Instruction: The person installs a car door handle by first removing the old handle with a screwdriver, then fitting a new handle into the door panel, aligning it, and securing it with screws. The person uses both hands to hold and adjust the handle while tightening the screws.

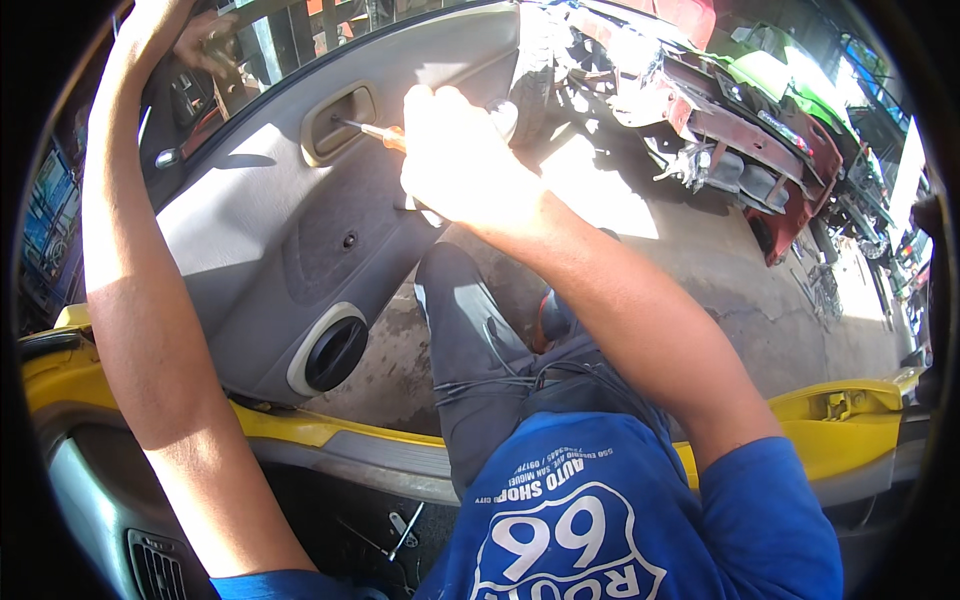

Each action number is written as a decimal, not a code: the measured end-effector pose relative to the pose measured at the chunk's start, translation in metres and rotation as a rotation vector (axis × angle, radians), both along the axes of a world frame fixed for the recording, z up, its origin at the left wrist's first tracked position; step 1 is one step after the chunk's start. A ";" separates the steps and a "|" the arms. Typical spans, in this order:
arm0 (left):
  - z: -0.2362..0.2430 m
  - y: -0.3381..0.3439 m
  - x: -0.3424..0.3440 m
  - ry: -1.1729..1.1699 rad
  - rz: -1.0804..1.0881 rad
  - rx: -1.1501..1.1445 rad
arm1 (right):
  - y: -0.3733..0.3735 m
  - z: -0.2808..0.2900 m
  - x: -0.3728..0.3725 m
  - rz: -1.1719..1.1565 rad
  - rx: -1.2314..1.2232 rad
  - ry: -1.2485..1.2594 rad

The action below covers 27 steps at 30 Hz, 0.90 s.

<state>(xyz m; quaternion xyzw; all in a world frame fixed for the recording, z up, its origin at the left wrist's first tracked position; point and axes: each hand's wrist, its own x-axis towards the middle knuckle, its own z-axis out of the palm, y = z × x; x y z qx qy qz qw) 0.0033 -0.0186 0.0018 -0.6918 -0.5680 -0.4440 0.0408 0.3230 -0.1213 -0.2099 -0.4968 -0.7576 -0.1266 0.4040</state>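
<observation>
My right hand is wrapped round the orange handle of a screwdriver. Its thin shaft points left, and the tip sits inside the recess of the beige inner door handle. This handle is set in the grey door panel of an open car door. Raised to the door's upper edge, my left hand is cut off by the top of the picture, so its fingers are hidden. Below the handle recess, a small round stub pokes from the panel. Lower down is a black round speaker with a pale ring.
A yellow door sill runs across below the door. Metal hand tools lie on the dark car floor by the dashboard vent. Red and green car body parts are heaped on the concrete ground at the right.
</observation>
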 end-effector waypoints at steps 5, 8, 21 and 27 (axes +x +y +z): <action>-0.013 -0.052 0.047 0.058 0.187 0.092 | -0.001 0.000 -0.001 0.032 -0.110 -0.214; -0.022 -0.072 0.072 0.067 0.231 0.124 | 0.003 0.023 0.013 0.246 -0.620 0.026; -0.012 -0.066 0.064 0.082 0.187 0.099 | -0.006 0.046 0.010 0.112 -0.740 -0.031; -0.011 -0.068 0.062 0.073 0.128 0.034 | -0.004 0.010 0.010 -0.031 -0.089 -0.284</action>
